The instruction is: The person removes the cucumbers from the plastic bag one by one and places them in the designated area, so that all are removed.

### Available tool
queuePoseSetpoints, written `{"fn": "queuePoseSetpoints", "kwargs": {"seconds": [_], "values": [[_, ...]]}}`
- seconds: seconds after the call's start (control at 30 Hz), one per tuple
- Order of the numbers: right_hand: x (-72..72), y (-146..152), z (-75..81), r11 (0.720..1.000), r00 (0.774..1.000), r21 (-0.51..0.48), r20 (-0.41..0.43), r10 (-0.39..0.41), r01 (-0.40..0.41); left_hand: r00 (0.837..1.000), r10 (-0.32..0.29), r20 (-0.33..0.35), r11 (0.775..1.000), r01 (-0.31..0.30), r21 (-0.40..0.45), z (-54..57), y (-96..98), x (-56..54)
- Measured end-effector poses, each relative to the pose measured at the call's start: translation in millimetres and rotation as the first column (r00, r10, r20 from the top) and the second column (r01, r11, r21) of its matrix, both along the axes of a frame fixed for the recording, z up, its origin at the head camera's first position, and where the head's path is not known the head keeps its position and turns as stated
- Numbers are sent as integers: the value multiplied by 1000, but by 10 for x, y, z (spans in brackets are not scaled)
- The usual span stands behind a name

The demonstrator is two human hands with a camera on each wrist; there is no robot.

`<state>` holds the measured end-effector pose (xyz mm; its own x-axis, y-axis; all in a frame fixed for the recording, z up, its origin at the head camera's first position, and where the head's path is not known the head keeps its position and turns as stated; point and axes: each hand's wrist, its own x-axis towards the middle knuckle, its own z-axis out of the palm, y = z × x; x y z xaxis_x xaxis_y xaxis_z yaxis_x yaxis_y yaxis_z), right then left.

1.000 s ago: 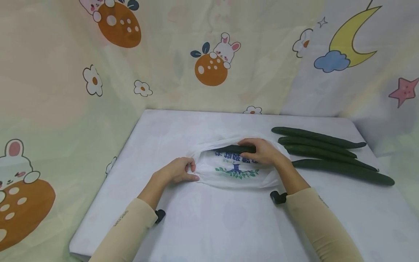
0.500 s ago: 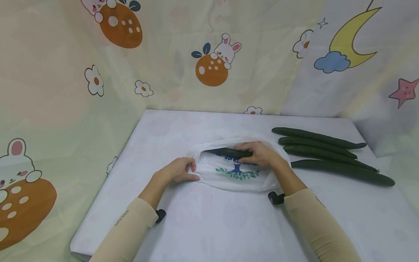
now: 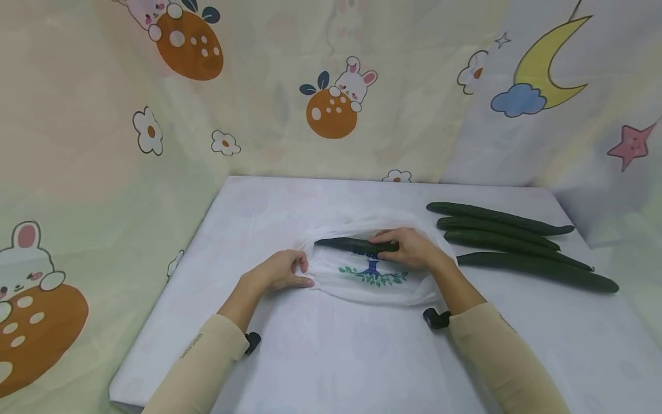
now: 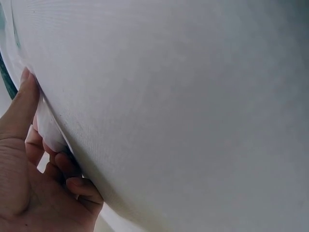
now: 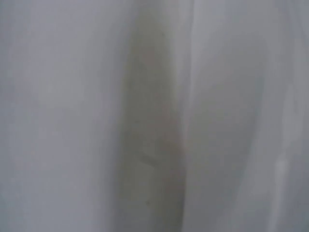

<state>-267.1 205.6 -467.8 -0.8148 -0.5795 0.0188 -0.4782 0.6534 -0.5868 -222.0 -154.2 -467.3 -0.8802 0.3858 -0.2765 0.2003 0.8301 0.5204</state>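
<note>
In the head view a white plastic bag (image 3: pixel 323 279) with a green and blue tree print lies mid-table. A dark green cucumber (image 3: pixel 338 244) lies lengthwise in its opening. My right hand (image 3: pixel 414 248) grips the cucumber's right end between thumb and fingers, reaching in over the bag's right side. At the left edge of the bag, my left hand (image 3: pixel 279 270) pinches the plastic. The left wrist view has that left hand (image 4: pixel 29 159) close up, its thumb against the thin film. White, blurred plastic fills most of the right wrist view, and the right hand is hidden there.
Several more cucumbers (image 3: pixel 517 241) lie side by side at the right of the white-covered table (image 3: pixel 331 356). The nearest one's left end reaches the bag's right side. A patterned cloth backdrop (image 3: pixel 269 86) hangs behind the table and along both sides.
My right hand has shifted slightly left and toward me with the cucumber, and more of the cucumber's left end shows. My left hand has kept its place on the bag's edge.
</note>
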Motion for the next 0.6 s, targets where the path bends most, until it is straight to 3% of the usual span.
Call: {"fn": "queuePoseSetpoints", "kwargs": {"seconds": [0.3, 0.6], "values": [[112, 12, 50, 999, 999, -23, -3, 40, -40, 1000, 6, -2, 1000, -6, -5, -28, 3, 1], [194, 42, 57, 992, 994, -88, -67, 86, -92, 1000, 5, 7, 1000, -5, -8, -7, 13, -5]]}}
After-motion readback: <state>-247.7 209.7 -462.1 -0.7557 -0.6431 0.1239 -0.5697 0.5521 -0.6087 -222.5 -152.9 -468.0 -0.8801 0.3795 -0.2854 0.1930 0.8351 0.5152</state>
